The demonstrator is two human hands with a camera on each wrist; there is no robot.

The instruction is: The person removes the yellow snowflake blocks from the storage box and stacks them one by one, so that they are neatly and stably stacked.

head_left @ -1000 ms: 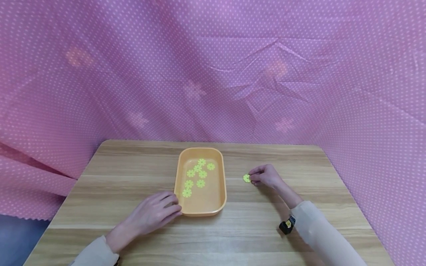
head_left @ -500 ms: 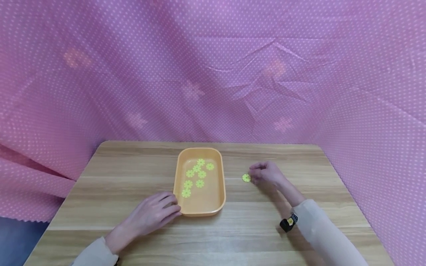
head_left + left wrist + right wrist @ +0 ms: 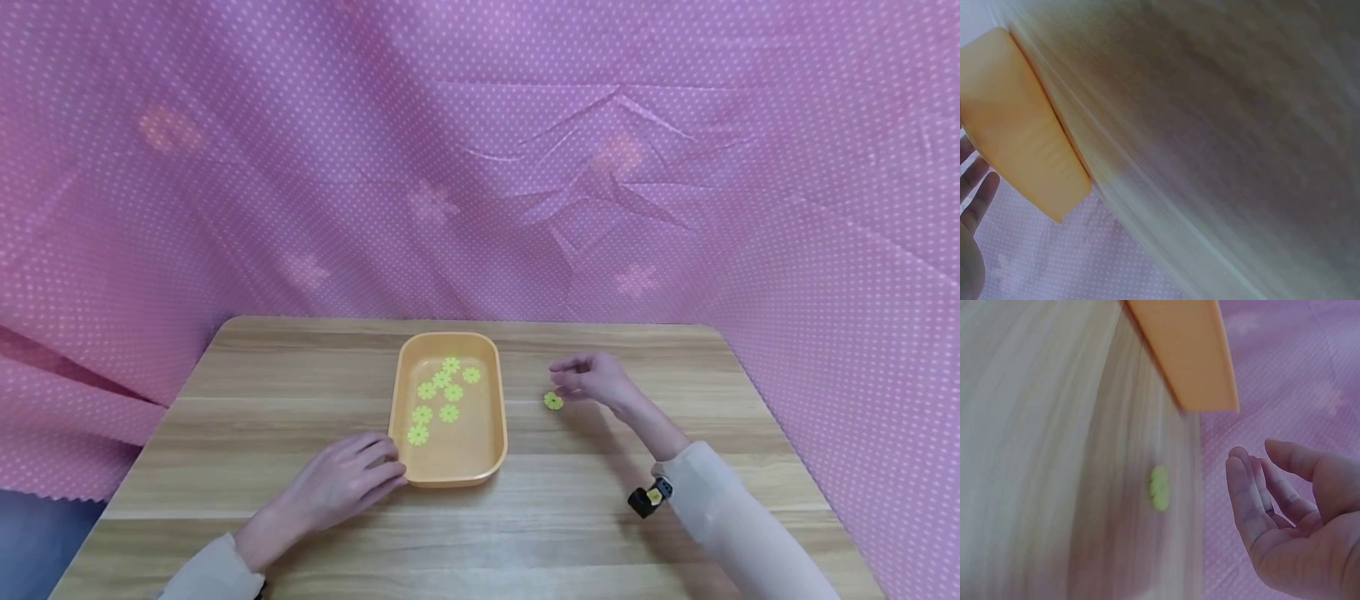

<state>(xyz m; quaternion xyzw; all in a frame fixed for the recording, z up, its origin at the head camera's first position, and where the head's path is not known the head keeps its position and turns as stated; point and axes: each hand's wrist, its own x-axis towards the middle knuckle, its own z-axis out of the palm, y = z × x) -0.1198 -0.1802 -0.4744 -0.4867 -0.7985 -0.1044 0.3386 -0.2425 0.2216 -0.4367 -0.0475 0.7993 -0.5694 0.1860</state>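
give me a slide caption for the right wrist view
Right hand hovers open, apart from a small yellow-green flower-shaped disc lying on the pale wooden table beside the orange plastic tray.

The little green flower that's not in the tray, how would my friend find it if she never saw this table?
Start at the orange tray in the middle of the wooden table. Look just right of it, on the bare wood below the right hand, for the green flower piece. The other green flower pieces all lie inside the tray; this one lies alone outside it.
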